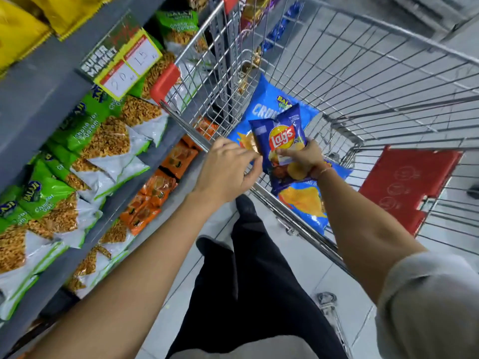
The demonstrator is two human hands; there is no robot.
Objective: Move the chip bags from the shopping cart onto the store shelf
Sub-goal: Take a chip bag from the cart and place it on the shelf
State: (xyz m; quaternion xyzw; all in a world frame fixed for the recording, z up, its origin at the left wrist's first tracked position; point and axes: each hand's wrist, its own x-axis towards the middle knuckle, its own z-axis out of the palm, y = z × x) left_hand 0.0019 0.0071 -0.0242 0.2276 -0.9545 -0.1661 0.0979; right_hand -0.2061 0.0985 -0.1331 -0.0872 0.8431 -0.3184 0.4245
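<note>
A dark blue Lay's chip bag (278,136) is held upright above the near rim of the wire shopping cart (375,81). My right hand (305,159) grips its lower right part. My left hand (228,169) is at the bag's left edge with the fingertips touching it, fingers loosely curled. Inside the cart lie two light blue Balaji chip bags, one (267,104) behind the Lay's bag and one (308,203) under my right wrist. The grey store shelf (39,81) runs along the left.
Green and white Balaji snack packs (103,141) fill the middle shelf, orange packs (160,182) the lower one, yellow bags (23,29) the top. A price tag (127,66) hangs off the shelf edge. The cart's red child-seat flap (407,182) is at right. Tiled floor lies below.
</note>
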